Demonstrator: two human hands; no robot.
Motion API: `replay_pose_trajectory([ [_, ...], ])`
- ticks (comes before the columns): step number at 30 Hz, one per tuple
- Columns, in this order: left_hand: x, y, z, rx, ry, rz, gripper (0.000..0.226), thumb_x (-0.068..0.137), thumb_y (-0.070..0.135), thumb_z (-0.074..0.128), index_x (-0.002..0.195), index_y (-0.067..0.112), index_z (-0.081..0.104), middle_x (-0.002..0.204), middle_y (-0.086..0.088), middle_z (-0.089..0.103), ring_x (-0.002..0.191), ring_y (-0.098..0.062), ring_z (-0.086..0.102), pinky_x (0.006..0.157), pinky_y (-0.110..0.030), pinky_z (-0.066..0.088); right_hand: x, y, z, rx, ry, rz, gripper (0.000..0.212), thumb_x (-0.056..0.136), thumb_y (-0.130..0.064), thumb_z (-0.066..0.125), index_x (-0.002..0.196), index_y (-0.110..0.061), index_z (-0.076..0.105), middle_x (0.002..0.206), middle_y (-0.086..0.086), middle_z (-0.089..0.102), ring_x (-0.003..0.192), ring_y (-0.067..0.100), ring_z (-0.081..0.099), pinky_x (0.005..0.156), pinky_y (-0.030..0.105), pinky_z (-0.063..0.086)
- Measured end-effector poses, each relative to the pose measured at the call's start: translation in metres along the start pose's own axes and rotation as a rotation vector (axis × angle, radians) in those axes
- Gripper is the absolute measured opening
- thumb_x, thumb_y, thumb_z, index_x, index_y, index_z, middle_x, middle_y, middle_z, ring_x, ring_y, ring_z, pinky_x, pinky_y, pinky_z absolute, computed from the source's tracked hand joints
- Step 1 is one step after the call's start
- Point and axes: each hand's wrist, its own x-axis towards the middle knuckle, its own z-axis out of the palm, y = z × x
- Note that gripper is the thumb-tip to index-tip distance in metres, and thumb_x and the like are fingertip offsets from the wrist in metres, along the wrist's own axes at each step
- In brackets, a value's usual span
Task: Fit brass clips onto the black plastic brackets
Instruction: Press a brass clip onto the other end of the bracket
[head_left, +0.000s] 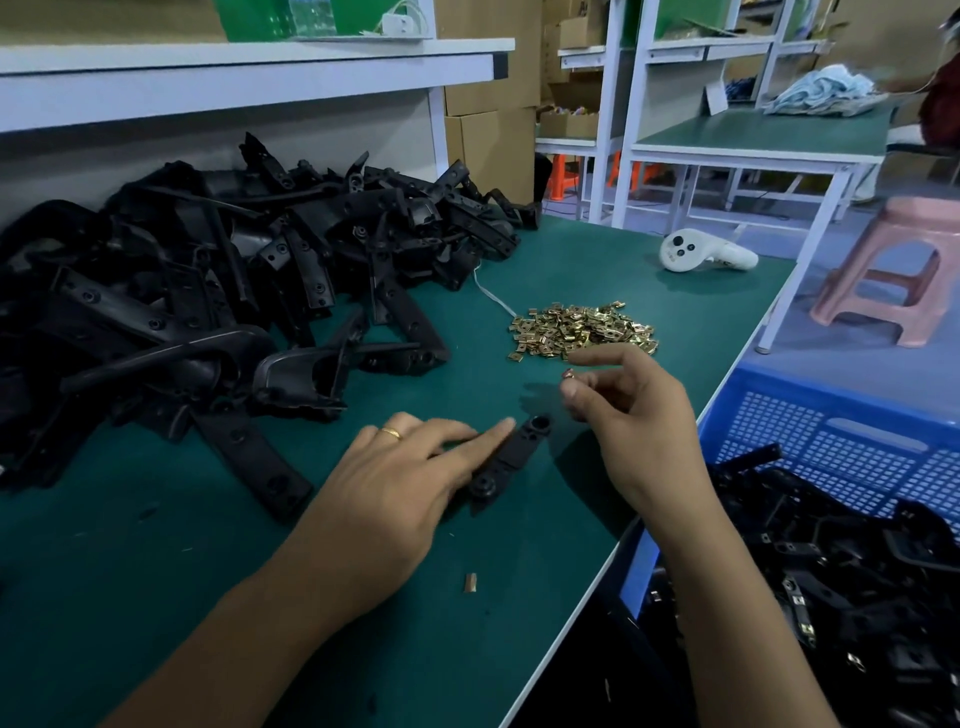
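Black plastic bracket (511, 457) flat on the green bench mat (571, 270), lying diagonally between both hands, round-holed end pointing up and to the right. Left hand (400, 483) laid over its lower half, fingers spread and extended, index fingertip pressing along the top face; a pinning hold more than a grasp, thumb hidden underneath, so full closure impossible to tell. Right hand (628, 410) hovering just beside the holed end, thumb and forefinger pinched on a small brass clip (567, 375), remaining fingers loosely curled and fanned. Loose heap of brass clips (582, 328) a little beyond on the mat, one stray clip (470, 582) nearer the body, a large tangle of unfitted brackets (218, 291) to the left, and a blue crate (841, 457) at the right holding brackets that seem already clipped. Bracket likely light, rigid and fairly smooth: prone to skating on the mat under a sideways push, hence best braced from above near the middle, well clear of the end receiving the clip. Clip probably thin springy sheet metal, tiny, slick and sharp-edged; best held by its folded back or flat sides, open mouth left free to slide over the plastic edge. Risk of flicking out of the pinch if squeezed off-centre, or of bending if forced on crooked.
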Motion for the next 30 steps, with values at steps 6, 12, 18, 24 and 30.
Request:
replay_pose_trajectory([
  [6,-0.004,0.003,0.002,-0.018,0.041,-0.208,0.047,0.104,0.051,0.035,0.149,0.045,0.048,0.118,0.02,0.044,0.099,-0.009,0.042,0.072,-0.033,0.052,0.0,0.0,0.001,-0.03,-0.079,0.021,0.014,0.103,-0.016,0.062,0.094,-0.019,0.072,0.08,-0.001,0.076,0.071,0.014,0.071,0.078,0.034,0.059],
  [12,-0.004,-0.002,0.004,-0.079,0.014,-0.205,0.05,0.102,0.052,0.04,0.152,0.043,0.043,0.119,0.02,0.039,0.099,-0.009,0.04,0.087,-0.034,0.045,-0.002,-0.007,0.002,0.057,-0.202,0.076,0.011,0.097,-0.014,0.07,0.087,-0.009,0.075,0.08,0.008,0.077,0.071,0.022,0.074,0.062,0.03,0.058],
  [18,-0.003,-0.004,0.005,-0.074,0.008,-0.166,0.046,0.104,0.045,0.044,0.15,0.043,0.045,0.117,0.018,0.039,0.094,-0.011,0.038,0.084,-0.034,0.041,-0.005,-0.011,0.01,0.251,-0.235,0.126,0.007,0.094,-0.004,0.071,0.094,0.003,0.073,0.076,0.018,0.072,0.064,0.02,0.068,0.062,0.029,0.059],
  [24,-0.003,-0.003,0.005,-0.072,0.005,-0.166,0.044,0.105,0.044,0.044,0.149,0.045,0.043,0.117,0.018,0.039,0.093,-0.011,0.036,0.084,-0.035,0.041,-0.002,-0.008,0.011,0.16,-0.24,0.154,0.009,0.097,-0.006,0.067,0.092,-0.004,0.074,0.072,0.007,0.073,0.061,0.014,0.066,0.059,0.022,0.055],
  [30,-0.001,-0.002,0.004,-0.067,-0.021,-0.163,0.043,0.106,0.042,0.042,0.149,0.048,0.042,0.116,0.016,0.037,0.094,-0.013,0.036,0.083,-0.036,0.043,-0.004,-0.01,0.013,0.148,-0.233,0.152,0.005,0.097,-0.005,0.067,0.095,0.0,0.068,0.073,0.008,0.073,0.059,0.013,0.065,0.056,0.02,0.053],
])
